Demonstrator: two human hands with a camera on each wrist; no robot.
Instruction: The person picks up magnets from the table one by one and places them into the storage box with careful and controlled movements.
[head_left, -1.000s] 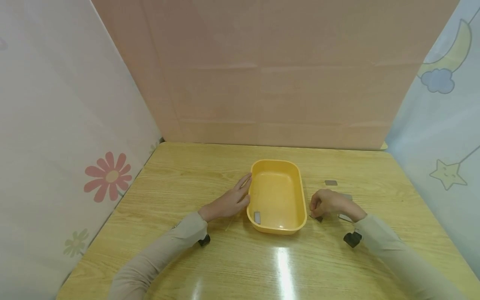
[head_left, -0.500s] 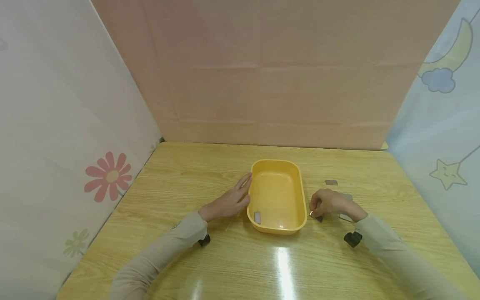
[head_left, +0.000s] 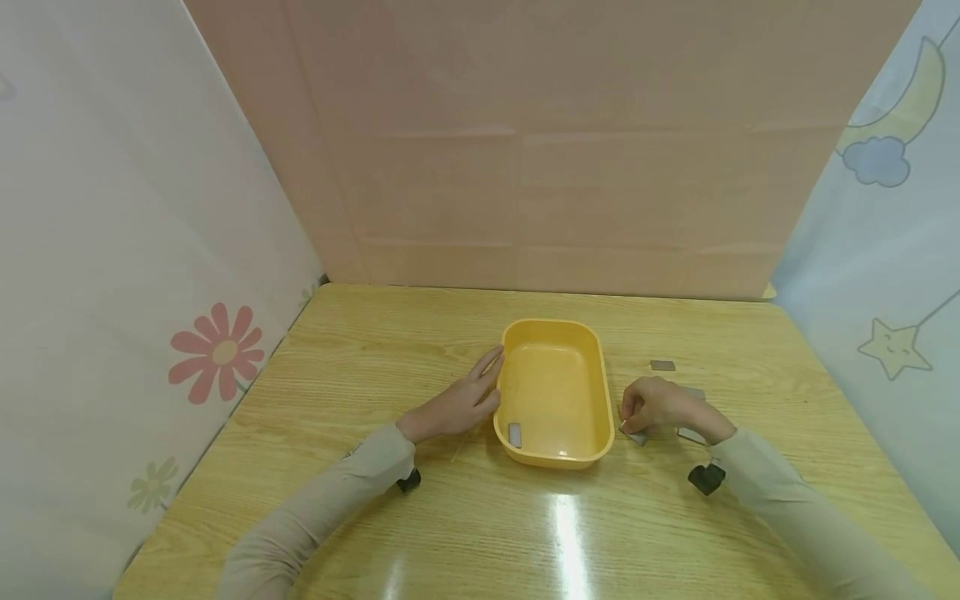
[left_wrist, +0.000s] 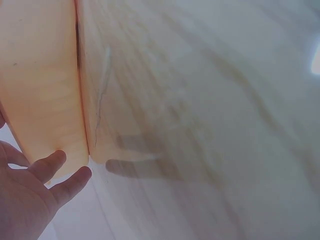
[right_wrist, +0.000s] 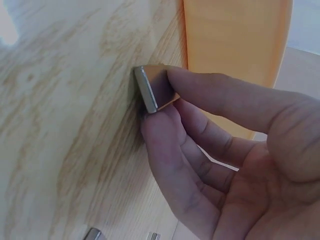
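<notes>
My left hand [head_left: 462,403] lies with spread fingers against the left side of a yellow plastic basin [head_left: 607,392]. In the left wrist view, its fingertips [left_wrist: 82,175] are right at the basin's wall [left_wrist: 45,100]. Just right of the basin, my right hand [head_left: 651,405] pinches a small flat rectangular metal block [right_wrist: 159,86] between thumb and fingers. The block has a mirror-like face and stands tilted close over the wooden table. A similar grey metal piece [head_left: 514,435] rests inside the basin at its near left corner.
Beyond the right hand lies a small dark rectangular piece [head_left: 662,365]. Larger grey plates [head_left: 691,435] are partly hidden under the right wrist. A thin pale strip [head_left: 458,450] lies left of the basin on the wooden table [head_left: 480,533]. Fabric walls surround the table.
The metal piece at my right fingertips has tilted slightly, and its surface catches the light differently. My left hand and the basin have stayed in place.
</notes>
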